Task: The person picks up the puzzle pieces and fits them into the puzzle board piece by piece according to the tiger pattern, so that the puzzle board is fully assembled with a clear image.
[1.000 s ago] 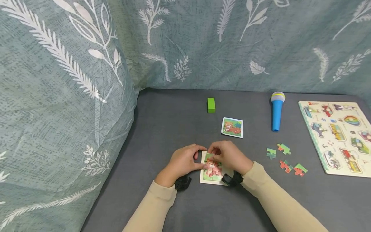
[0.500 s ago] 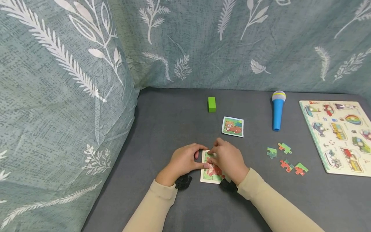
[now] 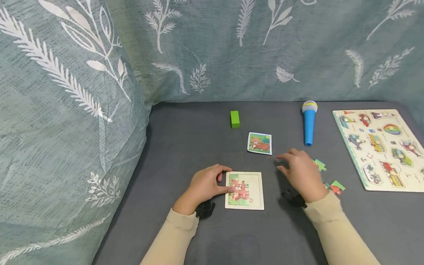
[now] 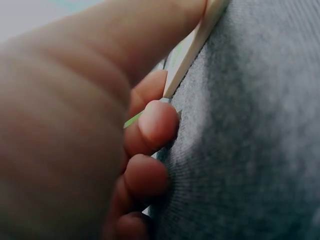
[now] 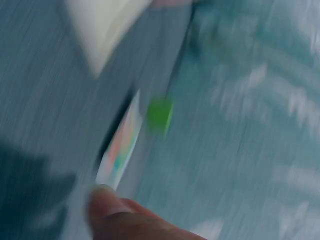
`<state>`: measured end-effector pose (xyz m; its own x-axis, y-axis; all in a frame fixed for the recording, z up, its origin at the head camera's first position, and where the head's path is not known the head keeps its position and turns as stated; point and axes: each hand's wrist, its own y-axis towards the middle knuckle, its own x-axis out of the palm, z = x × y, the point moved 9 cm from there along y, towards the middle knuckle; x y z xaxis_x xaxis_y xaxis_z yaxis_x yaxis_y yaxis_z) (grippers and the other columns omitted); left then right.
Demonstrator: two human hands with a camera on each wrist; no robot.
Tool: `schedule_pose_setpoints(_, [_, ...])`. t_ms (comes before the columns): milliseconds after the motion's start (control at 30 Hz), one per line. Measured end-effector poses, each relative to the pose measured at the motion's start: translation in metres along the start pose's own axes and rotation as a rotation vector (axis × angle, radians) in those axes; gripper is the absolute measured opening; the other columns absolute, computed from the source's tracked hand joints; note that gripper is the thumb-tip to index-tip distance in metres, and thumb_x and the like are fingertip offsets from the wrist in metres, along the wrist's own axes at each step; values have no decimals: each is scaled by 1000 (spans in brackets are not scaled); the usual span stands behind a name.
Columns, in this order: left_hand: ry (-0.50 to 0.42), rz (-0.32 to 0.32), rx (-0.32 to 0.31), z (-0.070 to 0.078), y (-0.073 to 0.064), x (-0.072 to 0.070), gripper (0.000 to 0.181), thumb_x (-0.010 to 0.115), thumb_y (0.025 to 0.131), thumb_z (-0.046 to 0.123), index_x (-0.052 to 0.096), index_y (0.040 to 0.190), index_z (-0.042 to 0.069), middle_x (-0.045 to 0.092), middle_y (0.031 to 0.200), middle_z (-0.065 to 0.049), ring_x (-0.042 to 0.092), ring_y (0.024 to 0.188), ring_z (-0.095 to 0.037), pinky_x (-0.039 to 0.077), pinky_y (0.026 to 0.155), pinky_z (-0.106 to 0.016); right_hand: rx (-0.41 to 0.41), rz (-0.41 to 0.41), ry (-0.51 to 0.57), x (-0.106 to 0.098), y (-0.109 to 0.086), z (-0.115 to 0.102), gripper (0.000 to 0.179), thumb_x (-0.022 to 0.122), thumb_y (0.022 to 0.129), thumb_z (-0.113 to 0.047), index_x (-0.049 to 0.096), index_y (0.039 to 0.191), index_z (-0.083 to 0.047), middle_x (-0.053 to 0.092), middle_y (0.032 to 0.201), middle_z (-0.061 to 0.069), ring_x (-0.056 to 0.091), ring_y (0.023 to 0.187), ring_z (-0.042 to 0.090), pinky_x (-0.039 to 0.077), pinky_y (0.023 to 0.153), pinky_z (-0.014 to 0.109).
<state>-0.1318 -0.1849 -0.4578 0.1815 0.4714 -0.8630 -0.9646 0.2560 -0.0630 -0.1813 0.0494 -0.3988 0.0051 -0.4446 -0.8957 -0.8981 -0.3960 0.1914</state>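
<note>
A small light wooden jigsaw board (image 3: 256, 191) lies on the dark table, with joined tiger puzzle pieces (image 3: 243, 192) filling its left and middle parts. My left hand (image 3: 207, 184) grips the board's left side, thumb over the pieces and fingers at the far left corner. The left wrist view shows the thumb on the board (image 4: 187, 62) and the fingers curled beside its corner. To the right of the board, my right hand (image 3: 303, 175) is over the table, thumb and forefinger apart with nothing between them. It partly covers the loose puzzle pieces (image 3: 337, 187) behind it.
A tiger picture card (image 3: 260, 143) lies beyond the board, with a green block (image 3: 235, 119) farther back. A blue toy microphone (image 3: 309, 125) and a large vehicle puzzle board (image 3: 381, 151) lie to the right. Patterned curtain cloth (image 3: 225, 55) borders the back and left.
My right hand has left the jigsaw board and moved right toward the loose pieces, its fingers spreading. My left hand keeps its grip. The head view has shifted slightly.
</note>
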Motion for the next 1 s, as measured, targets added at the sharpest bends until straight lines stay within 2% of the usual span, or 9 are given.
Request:
schedule_pose_setpoints(67, [-3,4,1,-1,-1,-1,60,91,81,47,72,131,18,48,80,9,40,62,-7,32,59,-26,42,-45,-7,-8,-4,26,32,89,81,0,78,111,4,68,103,21,66,91,42,53,77,56])
schedule_pose_setpoints(167, [-10,10,3,-3,-2,-3,60,90,82,47,71,131,18,48,80,9,39,61,-7,32,58,-25,70,-117,52,-8,-10,55,32,88,81,3,77,111,8,66,97,21,66,84,38,54,73,54])
schedule_pose_setpoints(267, [-10,17,5,-4,-3,-6,60,90,82,47,72,131,18,48,80,9,39,61,-8,32,58,-26,71,-159,126,-1,-13,67,29,87,83,2,77,110,8,64,91,16,63,77,28,52,67,46])
schedule_pose_setpoints(333, [-9,21,3,-5,-3,-6,59,90,82,47,72,131,18,48,80,9,39,61,-8,32,58,-26,66,-166,160,2,-12,68,28,86,85,0,76,110,8,63,89,13,60,76,23,50,66,41])
schedule_pose_setpoints(433, [-10,20,2,-5,-4,-6,59,90,83,47,72,131,18,48,80,9,39,61,-8,32,58,-25,73,-167,202,2,-10,61,23,85,87,-1,77,107,4,62,85,7,56,74,19,47,66,37])
schedule_pose_setpoints(600, [-27,16,-2,-6,-4,-3,59,90,82,46,72,131,18,48,80,8,39,61,-8,32,58,-26,83,-162,312,1,-6,34,12,84,87,-1,76,96,-3,60,78,-1,55,70,15,46,63,30])
schedule_pose_setpoints(700, [-23,13,-5,-5,-5,-1,59,90,82,46,72,130,18,48,80,8,39,61,-8,32,58,-26,61,-197,406,11,-5,12,14,83,88,2,76,98,-3,62,81,0,59,71,15,50,63,28])
schedule_pose_setpoints(833, [-18,7,4,-2,-4,0,59,90,82,47,72,131,18,48,80,8,39,62,-8,32,59,-26,-7,-268,517,30,-7,-18,17,79,91,4,77,106,-4,60,85,-1,58,76,15,52,68,29])
schedule_pose_setpoints(1000, [2,-4,30,1,-1,-1,60,89,83,48,71,131,17,47,80,8,39,62,-8,33,60,-25,-4,-285,568,44,-9,-35,12,77,94,1,74,103,-6,61,85,-1,56,76,14,49,68,30])
